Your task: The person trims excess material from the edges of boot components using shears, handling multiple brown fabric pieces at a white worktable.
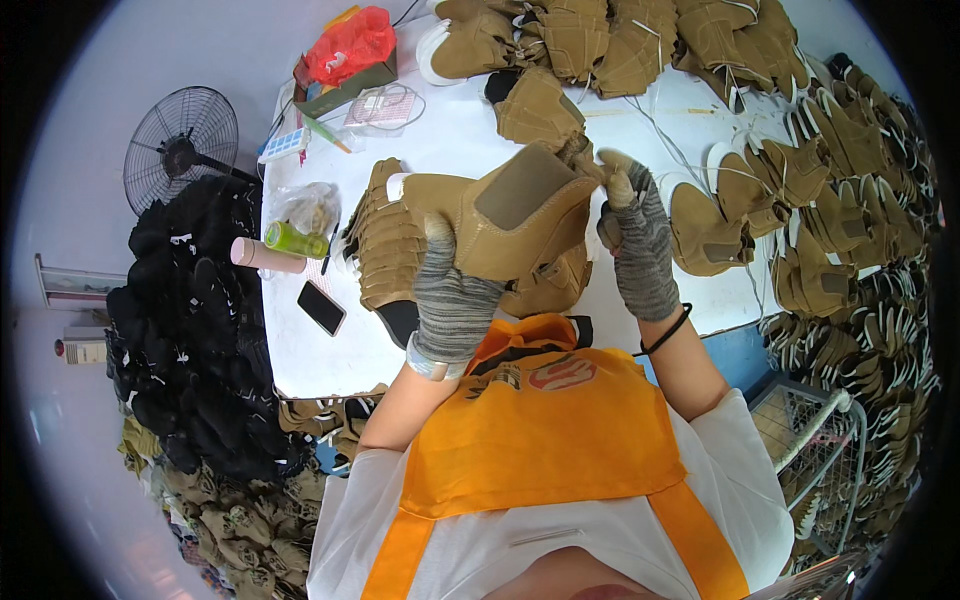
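A tan shoe upper (470, 235) with a darker brown panel is raised over the white table, tilted to the right. My left hand (452, 295), in a grey striped knit glove with bare fingertips, grips its lower left side, the thumb pressed on the outer face. At the upper's right edge is my right hand (640, 240), gloved alike, with curled fingers close to or touching the edge. Something small and dark shows between those fingers; its kind is unclear. Beneath and to the left lies a row of nested tan uppers (388, 240). Another tan upper (540, 108) lies just beyond.
Piled tan uppers (610, 40) line the far edge, and more (705, 230) cover the right side. On the left are a phone (321, 307), a green bottle (295, 240), a pink bottle (267, 255) and a box with a red bag (350, 50). A fan (180, 155) stands beyond.
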{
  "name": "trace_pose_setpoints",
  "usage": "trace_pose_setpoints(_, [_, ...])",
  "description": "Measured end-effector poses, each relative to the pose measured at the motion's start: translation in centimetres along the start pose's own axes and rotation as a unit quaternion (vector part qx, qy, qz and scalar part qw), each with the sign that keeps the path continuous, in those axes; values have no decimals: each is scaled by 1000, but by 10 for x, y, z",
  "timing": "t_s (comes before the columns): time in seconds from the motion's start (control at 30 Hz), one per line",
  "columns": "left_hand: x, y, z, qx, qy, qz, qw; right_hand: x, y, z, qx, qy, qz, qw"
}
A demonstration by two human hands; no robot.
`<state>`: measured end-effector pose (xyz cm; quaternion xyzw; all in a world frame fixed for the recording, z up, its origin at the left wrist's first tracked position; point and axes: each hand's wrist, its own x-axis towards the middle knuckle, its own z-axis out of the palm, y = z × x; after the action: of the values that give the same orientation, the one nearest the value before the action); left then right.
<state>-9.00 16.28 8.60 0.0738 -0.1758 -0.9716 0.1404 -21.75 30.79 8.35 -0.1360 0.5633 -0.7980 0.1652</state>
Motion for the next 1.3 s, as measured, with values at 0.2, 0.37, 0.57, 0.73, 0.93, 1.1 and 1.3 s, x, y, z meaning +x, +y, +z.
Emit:
trace_pose_setpoints(0.2, [-1,-7,7,143,-4,36,989,11,48,-21,-9,-84,7,996])
trace_pose_setpoints(0.37, [0,-7,4,222,-55,34,973,-3,25,-2,-8,-121,-27,992])
trace_pose_setpoints(0.57, [9,-7,3,69,-10,-19,997,4,3,4,-33,-65,44,996])
trace_pose_setpoints(0.73, [14,-2,-1,-227,-80,-59,969,-10,4,14,-263,-58,-217,938])
trace_pose_setpoints(0.93, [22,-1,-2,-30,2,-14,999,-28,5,33,-496,-216,-351,764])
trace_pose_setpoints(1.1, [19,-4,-2,-28,0,-3,1000,-28,10,18,-414,-263,-362,793])
trace_pose_setpoints(1.3, [19,-3,-7,-46,-64,-17,997,-32,5,27,-473,-302,-314,766])
